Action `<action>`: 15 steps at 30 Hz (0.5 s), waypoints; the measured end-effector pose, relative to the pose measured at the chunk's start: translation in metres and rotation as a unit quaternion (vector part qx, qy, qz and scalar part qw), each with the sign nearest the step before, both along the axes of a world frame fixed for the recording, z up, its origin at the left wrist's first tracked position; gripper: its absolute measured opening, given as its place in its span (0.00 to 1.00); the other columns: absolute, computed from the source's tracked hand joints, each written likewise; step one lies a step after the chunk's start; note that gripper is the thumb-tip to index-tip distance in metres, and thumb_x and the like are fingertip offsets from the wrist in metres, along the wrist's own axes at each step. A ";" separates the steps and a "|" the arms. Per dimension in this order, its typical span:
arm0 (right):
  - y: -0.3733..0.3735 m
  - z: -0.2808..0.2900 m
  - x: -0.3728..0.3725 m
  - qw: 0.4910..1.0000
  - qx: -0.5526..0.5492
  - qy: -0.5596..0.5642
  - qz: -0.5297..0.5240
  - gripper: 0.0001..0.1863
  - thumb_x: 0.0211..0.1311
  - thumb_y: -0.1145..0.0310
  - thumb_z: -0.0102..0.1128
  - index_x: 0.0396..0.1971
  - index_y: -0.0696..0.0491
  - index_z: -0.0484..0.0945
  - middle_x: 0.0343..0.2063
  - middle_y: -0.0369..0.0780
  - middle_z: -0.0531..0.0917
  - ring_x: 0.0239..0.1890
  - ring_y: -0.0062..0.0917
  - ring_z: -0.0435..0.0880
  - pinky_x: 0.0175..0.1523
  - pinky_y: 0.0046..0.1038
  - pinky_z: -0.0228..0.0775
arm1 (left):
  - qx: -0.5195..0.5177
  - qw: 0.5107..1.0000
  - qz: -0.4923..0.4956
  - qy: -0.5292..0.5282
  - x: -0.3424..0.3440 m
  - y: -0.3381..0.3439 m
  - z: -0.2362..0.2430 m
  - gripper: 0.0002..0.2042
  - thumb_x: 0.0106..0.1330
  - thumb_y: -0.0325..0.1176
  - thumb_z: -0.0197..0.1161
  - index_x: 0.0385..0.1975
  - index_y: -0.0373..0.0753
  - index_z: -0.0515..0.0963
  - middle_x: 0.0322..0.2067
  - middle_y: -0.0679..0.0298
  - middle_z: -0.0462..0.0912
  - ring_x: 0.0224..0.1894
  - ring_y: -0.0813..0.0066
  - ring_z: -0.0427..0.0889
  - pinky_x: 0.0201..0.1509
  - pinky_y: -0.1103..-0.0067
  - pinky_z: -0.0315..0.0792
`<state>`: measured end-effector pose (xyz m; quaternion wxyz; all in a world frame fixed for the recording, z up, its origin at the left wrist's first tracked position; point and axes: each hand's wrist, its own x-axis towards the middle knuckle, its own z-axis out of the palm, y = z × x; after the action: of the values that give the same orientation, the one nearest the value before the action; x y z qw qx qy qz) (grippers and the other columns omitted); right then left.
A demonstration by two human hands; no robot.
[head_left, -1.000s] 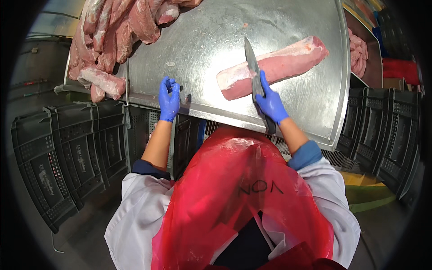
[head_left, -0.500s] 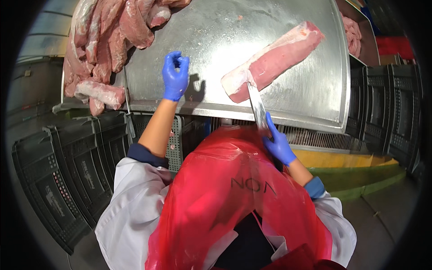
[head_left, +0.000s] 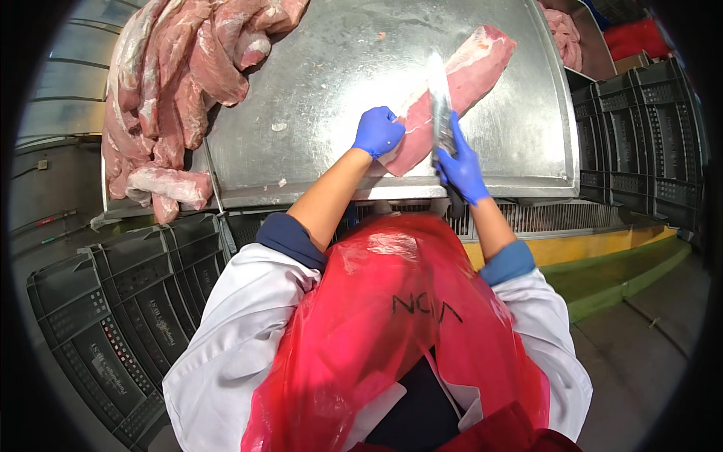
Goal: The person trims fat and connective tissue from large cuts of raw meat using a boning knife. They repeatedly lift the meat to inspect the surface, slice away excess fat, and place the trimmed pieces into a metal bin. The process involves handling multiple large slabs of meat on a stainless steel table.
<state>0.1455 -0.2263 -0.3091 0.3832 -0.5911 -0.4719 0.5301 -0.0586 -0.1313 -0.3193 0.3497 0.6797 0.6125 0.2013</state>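
Note:
A long pink pork loin (head_left: 474,83) with a whitish strip along its upper left side lies slantwise on the metal table (head_left: 331,45). My left hand (head_left: 379,133), in a blue glove, is closed at the loin's near left edge, its fingertips partly hidden against the meat. The knife (head_left: 440,98) is in my right hand (head_left: 465,172), also gloved in blue. Its blade points away from me across the loin, slightly blurred, and the dark handle shows below my fingers. I cannot tell whether the blade is cutting in or just over the surface.
Several trimmed meat pieces (head_left: 181,68) are heaped at the table's left, beside a thin metal rod (head_left: 213,175). Small white scraps (head_left: 279,126) lie mid-table. Dark plastic crates stand at the left (head_left: 128,316) and right (head_left: 640,143). A bin with meat (head_left: 563,38) sits far right.
My left hand has moved right from above the bare table and closed at the loin's edge. My right hand has carried the knife up and forward, from the loin's near end to across its middle.

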 end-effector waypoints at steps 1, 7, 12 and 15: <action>0.012 0.000 -0.015 0.999 -0.023 -0.017 0.016 0.45 0.64 0.73 0.54 0.78 0.37 0.43 0.25 0.43 0.82 0.21 0.22 0.79 0.29 0.28 0.75 | -0.004 1.000 0.006 -0.011 -0.002 0.001 0.003 0.13 0.58 0.38 0.67 0.21 0.33 0.79 0.23 0.47 0.82 0.26 0.57 0.82 0.35 0.67 0.75; -0.033 0.008 -0.024 0.981 -0.037 -0.127 0.143 0.46 0.62 0.75 0.51 0.78 0.34 0.43 0.21 0.47 0.82 0.17 0.29 0.81 0.29 0.34 0.76 | -0.044 0.992 0.057 -0.099 -0.011 -0.002 -0.008 0.11 0.56 0.35 0.67 0.21 0.33 0.79 0.20 0.55 0.81 0.23 0.71 0.77 0.31 0.72 0.73; -0.003 0.020 -0.030 0.979 -0.114 -0.076 0.152 0.45 0.64 0.74 0.52 0.78 0.35 0.43 0.20 0.45 0.81 0.18 0.28 0.80 0.29 0.31 0.76 | -0.068 0.987 0.032 -0.145 -0.016 -0.007 0.009 0.07 0.58 0.31 0.66 0.25 0.33 0.80 0.21 0.61 0.81 0.24 0.76 0.76 0.31 0.75 0.73; 0.012 0.017 -0.040 0.982 -0.130 -0.025 0.138 0.45 0.64 0.73 0.52 0.78 0.34 0.43 0.20 0.44 0.82 0.19 0.27 0.81 0.29 0.30 0.77 | -0.109 0.966 0.047 -0.231 -0.020 -0.007 0.009 0.05 0.61 0.29 0.64 0.27 0.33 0.81 0.23 0.64 0.83 0.25 0.78 0.78 0.31 0.78 0.73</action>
<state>0.1052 -0.2143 -0.2924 0.2144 -0.5781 -0.4859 0.6195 -0.0789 -0.1379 -0.3106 0.5438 0.5429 0.5647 0.3010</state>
